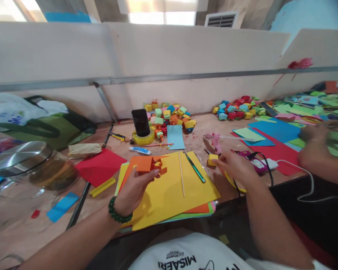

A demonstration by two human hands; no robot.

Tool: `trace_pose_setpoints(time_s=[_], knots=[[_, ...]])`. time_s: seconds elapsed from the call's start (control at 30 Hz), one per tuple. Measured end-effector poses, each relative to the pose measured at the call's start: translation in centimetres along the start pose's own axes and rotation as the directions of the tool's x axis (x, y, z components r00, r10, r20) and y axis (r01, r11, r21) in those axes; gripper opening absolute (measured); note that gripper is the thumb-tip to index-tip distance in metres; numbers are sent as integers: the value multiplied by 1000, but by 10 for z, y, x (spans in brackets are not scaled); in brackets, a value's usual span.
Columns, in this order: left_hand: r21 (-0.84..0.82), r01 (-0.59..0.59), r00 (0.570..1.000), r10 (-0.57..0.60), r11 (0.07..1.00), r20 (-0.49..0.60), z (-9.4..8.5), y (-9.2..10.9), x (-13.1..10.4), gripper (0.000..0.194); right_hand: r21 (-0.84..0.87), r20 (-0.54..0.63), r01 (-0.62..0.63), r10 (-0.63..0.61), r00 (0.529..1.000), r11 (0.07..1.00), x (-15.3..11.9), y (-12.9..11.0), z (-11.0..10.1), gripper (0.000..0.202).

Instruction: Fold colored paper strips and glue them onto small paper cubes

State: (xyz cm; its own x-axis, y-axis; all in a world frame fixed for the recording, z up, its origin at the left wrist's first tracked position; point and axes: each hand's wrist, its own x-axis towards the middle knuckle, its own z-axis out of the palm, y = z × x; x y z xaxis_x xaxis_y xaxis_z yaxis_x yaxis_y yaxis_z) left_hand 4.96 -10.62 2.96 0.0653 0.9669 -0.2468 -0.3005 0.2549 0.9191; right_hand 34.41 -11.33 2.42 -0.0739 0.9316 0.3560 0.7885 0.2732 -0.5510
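My left hand (pixel 135 189), with a green bead bracelet at the wrist, is closed on a folded orange paper piece (pixel 145 164). The piece has a box-like body and small flaps at its right, above a stack of coloured paper sheets (pixel 157 204) topped with yellow. At the right edge of the stack, my right hand (pixel 238 167) is slightly blurred, its fingertips pinching a small yellow paper cube (pixel 213 159). A pink glue gun (pixel 215 141) lies just beyond those fingers, a pale glue stick at its back. A green cutter knife (pixel 195 169) and a thin wooden stick (pixel 181 176) rest on the sheets.
Piles of paper cubes (pixel 173 116) stand at the back, near a phone (pixel 141 122) on a yellow tape roll (pixel 143 138). A glass jar (pixel 45 168) is at left. Cords and a power strip (pixel 256 164) lie right, beside another person's hands (pixel 317 138).
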Motion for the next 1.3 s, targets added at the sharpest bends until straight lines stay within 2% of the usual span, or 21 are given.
trace_pose_setpoints(time_s=[0.07, 0.13, 0.23, 0.37, 0.43, 0.5, 0.6, 0.7, 0.8, 0.83, 0.9, 0.97, 1.03, 1.1, 1.17, 1.23, 1.3], knots=[[6, 60, 998, -60, 998, 17, 4, -3, 0, 34, 53, -14, 74, -73, 997, 996, -21, -37, 6, 31], [45, 76, 995, -79, 996, 60, 10, -7, -1, 33, 135, -9, 202, -202, 979, 970, -29, -69, 10, 34], [154, -30, 985, 3, 988, 171, 17, -14, -3, 34, 297, 39, 240, -263, 964, 924, -19, -94, 10, 40], [296, -208, 944, 112, 932, 310, 23, -15, -7, 35, 424, 189, 163, -263, 946, 891, 9, -98, 16, 27], [343, -271, 926, 146, 899, 349, 22, -12, -7, 36, 433, 199, 191, -300, 933, 881, 18, -98, 25, 18], [392, -305, 914, 152, 868, 376, 20, -7, -7, 37, 442, 153, 243, -340, 928, 863, 20, -98, 35, 12], [450, -291, 907, 93, 844, 412, 15, 3, -8, 44, 440, 27, 329, -378, 925, 836, 17, -99, 48, 8], [447, -272, 902, 65, 852, 426, 10, 13, -9, 57, 360, -110, 438, -429, 897, 824, 11, -99, 55, 8], [428, -229, 922, 53, 874, 384, 8, 20, -9, 46, 303, -154, 501, -477, 865, 811, 7, -98, 59, 13], [423, -207, 929, 42, 882, 367, 7, 22, -10, 42, 322, -145, 494, -474, 869, 808, 6, -98, 59, 14], [400, -183, 940, 41, 898, 339, 7, 26, -11, 38, 395, -126, 416, -401, 907, 819, 6, -96, 57, 12], [356, -206, 943, 87, 912, 322, 6, 30, -11, 40, 482, -82, 272, -267, 960, 833, 9, -93, 52, 14], [325, -243, 937, 134, 914, 322, 4, 34, -11, 38, 546, 32, 128, -173, 984, 828, 14, -91, 45, 17], [334, -278, 925, 157, 901, 345, 2, 36, -10, 36, 568, 187, 29, -164, 969, 822, 18, -92, 40, 18], [370, -318, 908, 168, 873, 385, 0, 38, -8, 37, 560, 310, -19, -188, 932, 829, 19, -95, 38, 17], [398, -364, 884, 179, 842, 431, -2, 38, -6, 37, 559, 380, -36, -217, 899, 828, 18, -99, 40, 12], [410, -401, 862, 186, 819, 471, -3, 37, -5, 37, 578, 389, -35, -238, 890, 815, 14, -101, 46, 7]])
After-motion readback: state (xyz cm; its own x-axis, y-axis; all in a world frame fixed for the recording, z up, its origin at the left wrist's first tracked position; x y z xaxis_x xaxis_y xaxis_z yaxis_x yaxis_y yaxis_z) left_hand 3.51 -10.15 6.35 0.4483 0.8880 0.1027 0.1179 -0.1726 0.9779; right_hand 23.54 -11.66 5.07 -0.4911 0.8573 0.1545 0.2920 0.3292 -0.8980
